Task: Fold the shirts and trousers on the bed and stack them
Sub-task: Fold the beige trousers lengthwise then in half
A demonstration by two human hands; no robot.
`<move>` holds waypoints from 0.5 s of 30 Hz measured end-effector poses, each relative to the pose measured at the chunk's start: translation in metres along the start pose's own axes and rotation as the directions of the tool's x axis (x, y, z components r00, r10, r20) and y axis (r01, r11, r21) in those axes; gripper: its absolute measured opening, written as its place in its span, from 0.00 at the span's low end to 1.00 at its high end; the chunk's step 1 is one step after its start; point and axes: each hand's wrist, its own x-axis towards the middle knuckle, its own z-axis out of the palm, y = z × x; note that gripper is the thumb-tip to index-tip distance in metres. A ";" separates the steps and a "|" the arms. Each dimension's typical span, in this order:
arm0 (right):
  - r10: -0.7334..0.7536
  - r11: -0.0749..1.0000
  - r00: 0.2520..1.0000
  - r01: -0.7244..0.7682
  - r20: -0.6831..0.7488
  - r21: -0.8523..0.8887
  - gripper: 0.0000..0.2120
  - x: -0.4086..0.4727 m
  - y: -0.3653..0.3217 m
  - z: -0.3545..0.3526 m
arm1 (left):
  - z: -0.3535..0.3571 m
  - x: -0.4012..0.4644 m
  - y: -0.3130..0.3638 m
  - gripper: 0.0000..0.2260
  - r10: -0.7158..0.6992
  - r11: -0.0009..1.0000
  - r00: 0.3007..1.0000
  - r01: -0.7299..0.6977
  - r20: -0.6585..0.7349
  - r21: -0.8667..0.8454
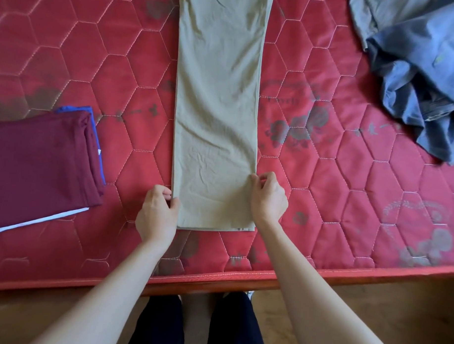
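Pale khaki trousers (pixel 218 107) lie lengthwise down the middle of the red quilted mattress (pixel 348 196), legs laid one on the other, hems toward me. My left hand (pixel 157 213) pinches the left edge of the trousers near the hem. On the opposite side, my right hand (pixel 267 199) pinches the right edge a little higher up. A folded maroon garment (pixel 38 162) sits at the left on top of a folded blue one (pixel 97 131).
A crumpled heap of blue and grey clothes (pixel 425 73) lies at the far right of the bed. The mattress front edge (pixel 217 277) runs across the lower frame, with my dark-trousered legs (pixel 161 324) and a wooden floor below it.
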 end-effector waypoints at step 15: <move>-0.276 0.957 0.955 0.264 -0.104 -0.121 0.15 -0.020 0.004 -0.010 | -0.011 0.004 0.020 0.18 0.240 0.929 0.968 -0.251 0.076 0.273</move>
